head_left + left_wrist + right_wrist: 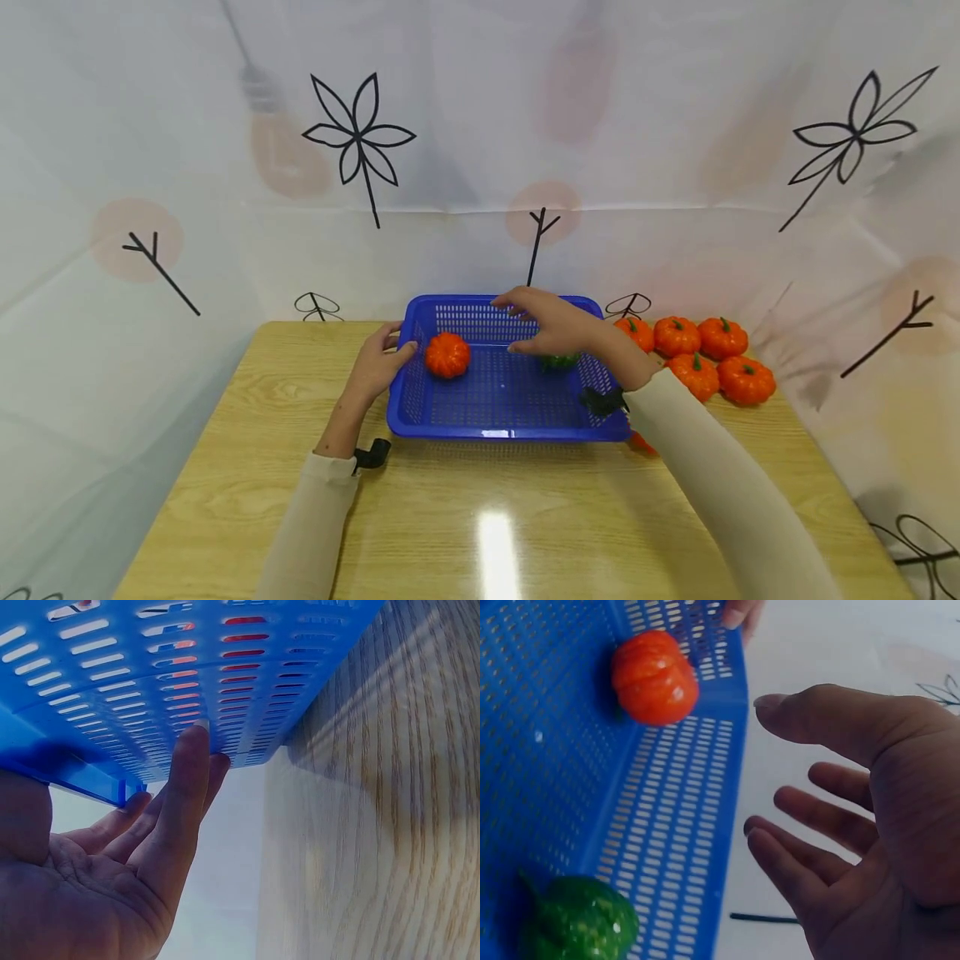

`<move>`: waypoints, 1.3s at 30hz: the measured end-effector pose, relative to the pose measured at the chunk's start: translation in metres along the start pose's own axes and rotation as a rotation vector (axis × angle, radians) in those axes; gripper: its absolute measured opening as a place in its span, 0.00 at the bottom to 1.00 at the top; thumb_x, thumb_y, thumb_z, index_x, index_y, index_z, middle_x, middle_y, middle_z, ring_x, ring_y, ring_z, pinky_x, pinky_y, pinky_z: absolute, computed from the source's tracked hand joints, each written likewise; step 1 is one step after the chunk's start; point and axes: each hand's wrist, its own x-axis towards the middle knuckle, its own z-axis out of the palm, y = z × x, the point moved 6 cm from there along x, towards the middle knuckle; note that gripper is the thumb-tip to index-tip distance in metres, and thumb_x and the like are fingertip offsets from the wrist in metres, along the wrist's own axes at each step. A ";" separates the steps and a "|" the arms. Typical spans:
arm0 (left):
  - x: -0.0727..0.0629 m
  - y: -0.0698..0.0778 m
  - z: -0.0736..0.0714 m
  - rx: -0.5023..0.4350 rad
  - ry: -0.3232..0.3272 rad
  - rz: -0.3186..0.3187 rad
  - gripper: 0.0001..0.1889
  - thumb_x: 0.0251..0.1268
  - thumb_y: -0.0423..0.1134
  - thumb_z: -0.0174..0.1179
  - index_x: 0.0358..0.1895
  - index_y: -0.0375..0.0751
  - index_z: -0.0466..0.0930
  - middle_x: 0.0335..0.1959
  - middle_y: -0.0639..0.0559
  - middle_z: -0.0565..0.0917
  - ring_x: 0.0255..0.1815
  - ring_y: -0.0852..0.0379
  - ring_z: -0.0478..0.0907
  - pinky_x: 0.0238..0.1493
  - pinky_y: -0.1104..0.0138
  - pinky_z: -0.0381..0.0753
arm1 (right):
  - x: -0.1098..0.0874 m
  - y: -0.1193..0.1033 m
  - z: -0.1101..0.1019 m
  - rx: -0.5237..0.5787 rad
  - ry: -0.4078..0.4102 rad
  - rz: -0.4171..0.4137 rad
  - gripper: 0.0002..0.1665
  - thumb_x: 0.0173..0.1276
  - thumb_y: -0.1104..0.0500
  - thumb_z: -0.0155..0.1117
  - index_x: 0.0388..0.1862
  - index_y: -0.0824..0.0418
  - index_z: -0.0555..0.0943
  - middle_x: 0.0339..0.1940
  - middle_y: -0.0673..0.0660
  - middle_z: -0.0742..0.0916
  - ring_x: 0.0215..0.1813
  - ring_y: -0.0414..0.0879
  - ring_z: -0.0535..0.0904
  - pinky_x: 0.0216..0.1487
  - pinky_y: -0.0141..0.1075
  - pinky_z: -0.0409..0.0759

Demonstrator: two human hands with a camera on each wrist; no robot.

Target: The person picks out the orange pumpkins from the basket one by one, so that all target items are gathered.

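A blue plastic basket (487, 396) with slotted walls stands on the table. My left hand (378, 362) grips its left rim, thumb over the top and fingers against the outer wall, as the left wrist view shows. Inside the basket, an orange pumpkin (447, 356) lies near the left end. Toward the right end sits a green pepper-like vegetable (585, 922), partly hidden by my right arm in the head view. Above the basket's right half, my right hand (555, 323) hangs with fingers spread and bent loosely, holding nothing.
Several orange pumpkins (693, 377) stand grouped on the wooden table (480, 483) to the basket's right. A red pointed thing (642, 443) shows by the basket's front right corner, mostly covered by my right sleeve. A patterned white cloth (465, 167) hangs behind the table.
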 end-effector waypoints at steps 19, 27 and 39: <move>0.001 -0.004 -0.002 0.012 0.006 -0.008 0.31 0.78 0.41 0.63 0.79 0.39 0.69 0.68 0.32 0.80 0.65 0.33 0.82 0.58 0.43 0.87 | 0.065 0.021 0.053 0.055 -0.155 0.080 0.49 0.66 0.65 0.76 0.83 0.66 0.64 0.82 0.64 0.70 0.77 0.64 0.71 0.78 0.55 0.71; 0.003 -0.005 -0.002 0.017 0.004 -0.006 0.30 0.78 0.40 0.63 0.79 0.37 0.69 0.68 0.31 0.80 0.66 0.34 0.81 0.61 0.43 0.85 | 0.073 0.026 0.081 0.005 -0.214 0.152 0.53 0.64 0.61 0.80 0.85 0.59 0.64 0.83 0.62 0.69 0.85 0.60 0.60 0.85 0.57 0.57; 0.002 -0.002 -0.002 0.009 0.010 -0.008 0.30 0.77 0.40 0.64 0.78 0.36 0.70 0.65 0.31 0.81 0.64 0.34 0.83 0.59 0.44 0.87 | 0.081 0.026 0.105 0.015 -0.196 0.162 0.59 0.61 0.61 0.83 0.86 0.59 0.59 0.82 0.63 0.69 0.82 0.60 0.64 0.84 0.56 0.60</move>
